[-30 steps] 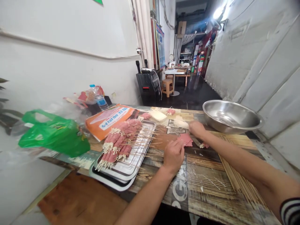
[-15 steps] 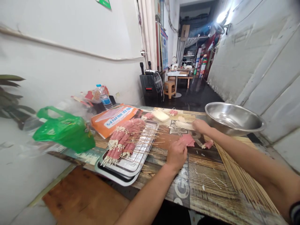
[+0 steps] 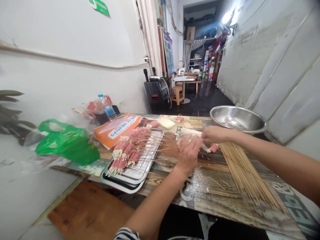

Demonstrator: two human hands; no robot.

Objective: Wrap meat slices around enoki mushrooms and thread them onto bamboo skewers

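My left hand (image 3: 189,154) is closed low over the table, its fingers bent and pressed together. They cover the spot where a pink meat slice lay, and what they hold is hidden. Close beside it, my right hand (image 3: 212,134) pinches the near end of a pale bunch of enoki mushrooms (image 3: 190,131). A meat-wrapped enoki roll (image 3: 214,148) lies just below the right hand. To the left, many skewered meat-and-enoki rolls (image 3: 131,146) are piled on a metal tray (image 3: 143,178), sticks pointing right.
Bamboo skewers (image 3: 246,173) lie spread on the right of the table. Behind my right forearm stands a steel basin (image 3: 238,120). At left are an orange printed bag (image 3: 117,128) and a green plastic bag (image 3: 67,143). A pale yellowish block (image 3: 166,123) sits near the far edge.
The pink meat slice showed beside my left fingers before and is now out of sight. My two hands have come closer together. The whole view has shifted slightly.
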